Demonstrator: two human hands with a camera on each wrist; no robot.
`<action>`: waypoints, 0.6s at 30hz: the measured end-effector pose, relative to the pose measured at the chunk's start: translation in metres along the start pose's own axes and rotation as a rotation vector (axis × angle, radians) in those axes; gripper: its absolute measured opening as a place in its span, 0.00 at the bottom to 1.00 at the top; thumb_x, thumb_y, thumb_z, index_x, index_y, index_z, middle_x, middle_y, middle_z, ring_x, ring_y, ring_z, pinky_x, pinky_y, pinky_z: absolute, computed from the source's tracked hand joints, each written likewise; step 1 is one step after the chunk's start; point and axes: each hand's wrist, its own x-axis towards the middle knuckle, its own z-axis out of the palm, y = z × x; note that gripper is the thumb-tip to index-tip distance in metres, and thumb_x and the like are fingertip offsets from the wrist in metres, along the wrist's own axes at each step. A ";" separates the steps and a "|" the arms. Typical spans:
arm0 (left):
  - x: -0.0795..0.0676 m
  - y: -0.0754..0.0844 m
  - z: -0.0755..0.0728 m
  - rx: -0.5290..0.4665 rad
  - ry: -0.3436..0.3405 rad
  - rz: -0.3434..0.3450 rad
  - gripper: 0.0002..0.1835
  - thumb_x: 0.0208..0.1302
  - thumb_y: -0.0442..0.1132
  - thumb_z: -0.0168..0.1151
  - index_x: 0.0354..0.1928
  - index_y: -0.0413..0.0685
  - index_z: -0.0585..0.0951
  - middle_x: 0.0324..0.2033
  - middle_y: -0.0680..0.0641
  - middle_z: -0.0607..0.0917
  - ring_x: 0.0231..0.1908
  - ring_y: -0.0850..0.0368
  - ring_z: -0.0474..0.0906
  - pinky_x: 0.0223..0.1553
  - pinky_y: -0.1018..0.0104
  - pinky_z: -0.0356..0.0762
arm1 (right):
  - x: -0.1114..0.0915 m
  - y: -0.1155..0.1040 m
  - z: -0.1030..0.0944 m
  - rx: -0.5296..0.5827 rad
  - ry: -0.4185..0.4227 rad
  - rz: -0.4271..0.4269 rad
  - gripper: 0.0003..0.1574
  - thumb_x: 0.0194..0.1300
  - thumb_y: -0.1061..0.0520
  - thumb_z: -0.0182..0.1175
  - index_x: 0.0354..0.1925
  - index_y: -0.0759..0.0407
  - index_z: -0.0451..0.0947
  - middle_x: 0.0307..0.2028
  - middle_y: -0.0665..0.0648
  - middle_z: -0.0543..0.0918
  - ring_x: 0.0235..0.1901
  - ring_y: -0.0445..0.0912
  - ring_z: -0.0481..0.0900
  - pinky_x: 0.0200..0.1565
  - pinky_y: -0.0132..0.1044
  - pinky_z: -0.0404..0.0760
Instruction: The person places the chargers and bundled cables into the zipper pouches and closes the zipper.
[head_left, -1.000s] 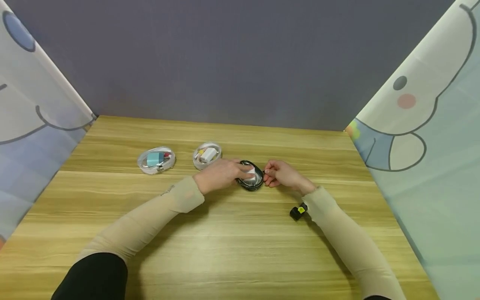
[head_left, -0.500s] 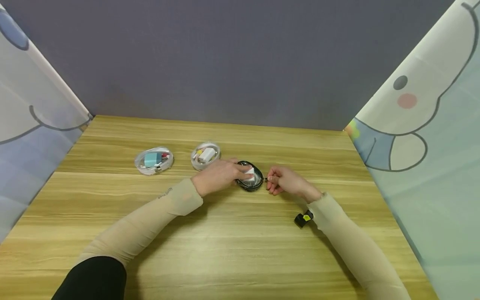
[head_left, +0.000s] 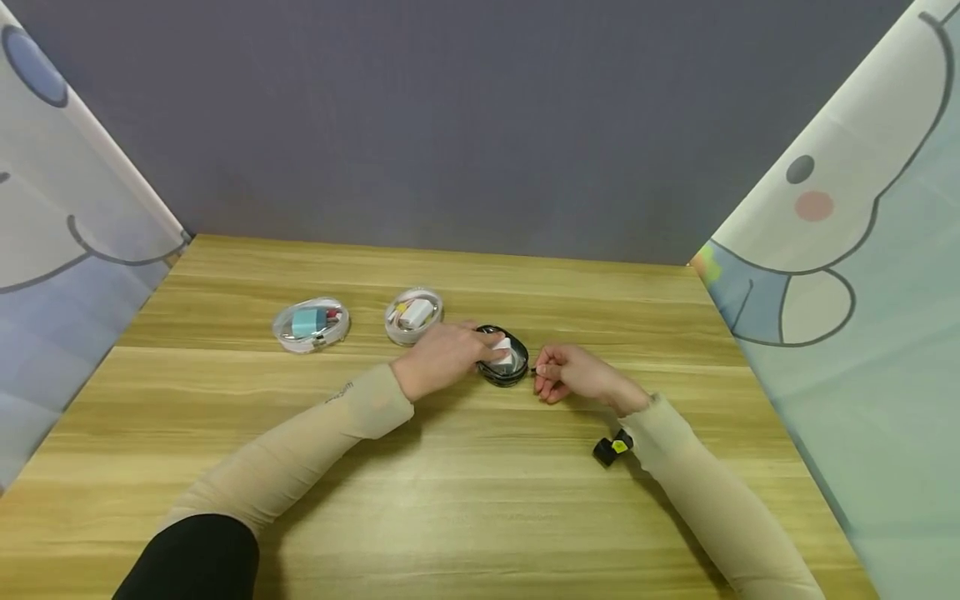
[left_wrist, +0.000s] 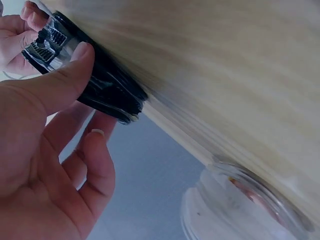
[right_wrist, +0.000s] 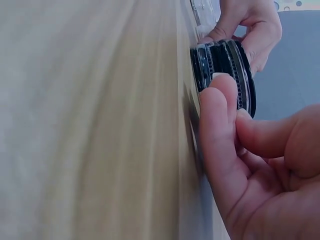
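Note:
A black-rimmed oval cable case (head_left: 505,382) lies near the middle of the wooden table, with a white charger block (head_left: 504,354) showing inside. My left hand (head_left: 444,357) grips it from the left; in the left wrist view the thumb lies across the face of the case (left_wrist: 112,80) while the fingers are behind it. From the right, my right hand (head_left: 573,375) pinches a small black tab (head_left: 533,371) at the case's edge between thumb and fingertips. In the right wrist view these fingers hide part of the case (right_wrist: 220,55).
Two clear cable cases stand to the left: one (head_left: 306,346) holding a light-blue charger, one (head_left: 390,329) a white charger with a yellow-marked cable. A grey panel (head_left: 442,125) rises behind the table (head_left: 450,508). A black wrist camera (head_left: 604,452) hangs at my right sleeve.
My right hand has shifted slightly right and toward me, with the small black tab now showing between it and the case. The left hand keeps its hold on the case.

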 end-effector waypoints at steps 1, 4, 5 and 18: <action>0.000 0.001 0.000 0.007 0.005 -0.004 0.28 0.56 0.38 0.74 0.58 0.69 0.82 0.62 0.54 0.79 0.57 0.42 0.79 0.39 0.55 0.84 | -0.001 0.000 0.000 0.007 -0.009 0.004 0.09 0.77 0.68 0.44 0.42 0.72 0.70 0.33 0.64 0.82 0.27 0.48 0.82 0.34 0.40 0.86; 0.003 0.006 0.000 0.041 0.023 -0.009 0.25 0.59 0.36 0.71 0.57 0.68 0.83 0.60 0.53 0.80 0.51 0.44 0.82 0.37 0.56 0.84 | -0.002 0.002 0.001 0.037 -0.040 0.009 0.08 0.77 0.69 0.44 0.42 0.72 0.70 0.33 0.64 0.82 0.28 0.48 0.83 0.34 0.40 0.86; 0.004 0.007 0.001 0.055 0.027 -0.013 0.24 0.61 0.35 0.70 0.57 0.68 0.84 0.60 0.53 0.81 0.48 0.45 0.83 0.35 0.58 0.84 | -0.003 0.002 0.001 0.045 -0.048 0.010 0.08 0.76 0.69 0.44 0.43 0.73 0.70 0.34 0.64 0.83 0.29 0.48 0.83 0.34 0.40 0.86; 0.008 0.018 -0.004 0.193 0.009 0.046 0.25 0.60 0.45 0.73 0.61 0.62 0.82 0.60 0.47 0.80 0.44 0.50 0.83 0.29 0.62 0.82 | -0.004 0.000 0.003 0.078 0.141 0.037 0.10 0.77 0.66 0.45 0.47 0.72 0.71 0.38 0.65 0.83 0.34 0.50 0.84 0.37 0.39 0.86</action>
